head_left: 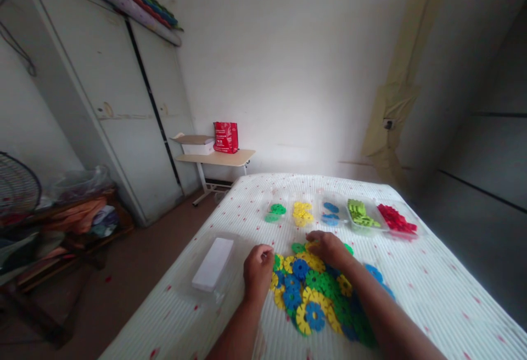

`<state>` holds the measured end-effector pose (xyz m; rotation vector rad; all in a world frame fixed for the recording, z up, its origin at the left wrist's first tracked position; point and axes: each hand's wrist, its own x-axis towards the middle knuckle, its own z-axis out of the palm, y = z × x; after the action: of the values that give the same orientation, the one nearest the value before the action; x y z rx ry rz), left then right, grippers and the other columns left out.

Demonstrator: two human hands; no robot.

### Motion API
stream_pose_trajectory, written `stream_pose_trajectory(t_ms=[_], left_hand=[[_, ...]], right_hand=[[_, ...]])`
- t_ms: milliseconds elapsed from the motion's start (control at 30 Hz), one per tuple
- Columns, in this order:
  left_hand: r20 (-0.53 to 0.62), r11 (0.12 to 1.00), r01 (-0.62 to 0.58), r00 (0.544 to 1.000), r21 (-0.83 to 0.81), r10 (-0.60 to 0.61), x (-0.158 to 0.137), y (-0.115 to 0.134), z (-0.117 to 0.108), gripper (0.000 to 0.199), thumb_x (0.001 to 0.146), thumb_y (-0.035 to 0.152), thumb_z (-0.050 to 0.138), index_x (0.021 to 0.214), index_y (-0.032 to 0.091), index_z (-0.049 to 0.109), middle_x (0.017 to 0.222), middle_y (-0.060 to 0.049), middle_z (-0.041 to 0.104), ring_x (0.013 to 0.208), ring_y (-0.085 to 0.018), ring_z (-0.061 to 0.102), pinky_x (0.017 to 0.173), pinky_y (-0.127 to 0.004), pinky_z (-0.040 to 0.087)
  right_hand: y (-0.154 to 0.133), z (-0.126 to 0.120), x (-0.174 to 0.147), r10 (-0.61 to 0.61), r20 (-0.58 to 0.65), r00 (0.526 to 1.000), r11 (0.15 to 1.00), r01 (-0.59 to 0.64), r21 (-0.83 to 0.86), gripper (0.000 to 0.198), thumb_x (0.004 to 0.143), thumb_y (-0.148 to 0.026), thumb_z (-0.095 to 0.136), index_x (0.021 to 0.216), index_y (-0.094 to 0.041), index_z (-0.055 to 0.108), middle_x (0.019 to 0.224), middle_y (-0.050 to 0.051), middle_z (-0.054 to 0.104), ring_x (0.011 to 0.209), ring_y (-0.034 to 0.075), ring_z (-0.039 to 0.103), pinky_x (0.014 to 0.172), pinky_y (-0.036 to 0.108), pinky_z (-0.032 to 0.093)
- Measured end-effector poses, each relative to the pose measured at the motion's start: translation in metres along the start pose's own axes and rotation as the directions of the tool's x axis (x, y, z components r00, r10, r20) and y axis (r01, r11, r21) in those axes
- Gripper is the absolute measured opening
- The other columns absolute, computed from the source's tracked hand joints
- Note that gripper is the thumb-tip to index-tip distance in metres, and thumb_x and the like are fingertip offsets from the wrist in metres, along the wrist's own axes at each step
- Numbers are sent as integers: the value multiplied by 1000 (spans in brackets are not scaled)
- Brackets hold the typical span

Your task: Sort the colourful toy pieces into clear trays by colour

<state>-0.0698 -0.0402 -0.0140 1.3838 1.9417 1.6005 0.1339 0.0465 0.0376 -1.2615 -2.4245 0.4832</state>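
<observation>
A pile of notched plastic flower discs (315, 316) in blue, yellow and green lies on the cloth-covered table before me. My left hand (258, 268) is at the pile's left edge, its fingers curled together; whatever may be between them is hidden. Over the far side of the pile is my right hand (328, 247), fingers bent down by the yellow discs, with the fingertips partly hidden. Beyond the hands, clear trays hold green discs (278, 209), yellow discs (302, 213) and blue discs (330, 219), each colour in its own tray.
Farther right stand trays of light green pieces (361, 214) and red pieces (396, 220). A clear tray with a white box (213, 264) sits to the left. Behind are a small desk (242, 157) with a red bag (226, 138), and a cabinet (102, 85).
</observation>
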Motion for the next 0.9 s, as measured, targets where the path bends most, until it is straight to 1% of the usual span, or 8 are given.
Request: stream_pose_trajectory(t_ms=[67,167,267,400,533,633,733,900], left_hand=[[5,1000,3,1000,2,-3,0,-1,0,16,71,29,52,73,19,65,70,-2,66,67,-17,61,66,-26,46],[12,1000,6,1000,4,-6,1,-3,2,17,71,29,52,73,19,65,70,-3,66,68,-17,61,67,-26,46],[14,1000,6,1000,7,-6,1,-4,3,17,72,28,51,73,18,65,70,-3,66,68,-17,61,67,-27,46],[14,1000,-1,1000,10,1,0,-5,3,17,72,28,50,73,18,64,71,-2,66,69,-17,61,68,-26,46],[19,1000,-1,1000,18,0,0,-5,3,18,72,28,50,74,18,64,72,-3,66,70,-18,61,69,-27,46],[22,1000,3,1000,21,-3,0,-4,3,18,72,28,49,74,17,64,72,-3,66,70,-18,61,68,-28,46],[26,1000,5,1000,21,-5,0,-4,3,18,72,28,50,74,18,64,72,-3,66,69,-18,61,68,-27,46],[23,1000,5,1000,14,-6,0,-4,2,17,73,28,50,74,18,64,72,-2,66,70,-17,61,68,-26,46]], right_hand=[[2,2,-3,10,25,1000,999,-9,-33,32,70,-18,57,101,-20,67,108,8,68,98,23,62,86,32,44],[3,2,-5,21,51,998,997,-17,-75,37,69,-16,59,106,-21,65,112,8,66,103,23,59,90,32,42],[4,2,-4,30,70,997,994,-22,-106,40,69,-17,60,109,-21,64,112,8,64,103,22,59,88,30,42],[6,2,-3,60,88,994,991,-49,-129,42,71,-24,60,112,-19,62,111,11,61,99,23,59,83,29,43],[10,2,-1,77,112,991,989,-62,-132,34,71,-28,61,104,-21,65,105,8,60,94,22,59,78,28,42],[13,2,1,83,121,989,990,-68,-122,29,69,-29,63,96,-20,65,100,7,59,89,21,58,74,27,40],[13,2,2,103,109,989,990,-91,-108,28,65,-28,65,91,-18,61,93,5,59,82,18,55,67,26,38],[6,0,0,127,74,989,991,-123,-55,22,62,-23,64,82,-19,55,74,-2,56,66,13,48,57,22,29]])
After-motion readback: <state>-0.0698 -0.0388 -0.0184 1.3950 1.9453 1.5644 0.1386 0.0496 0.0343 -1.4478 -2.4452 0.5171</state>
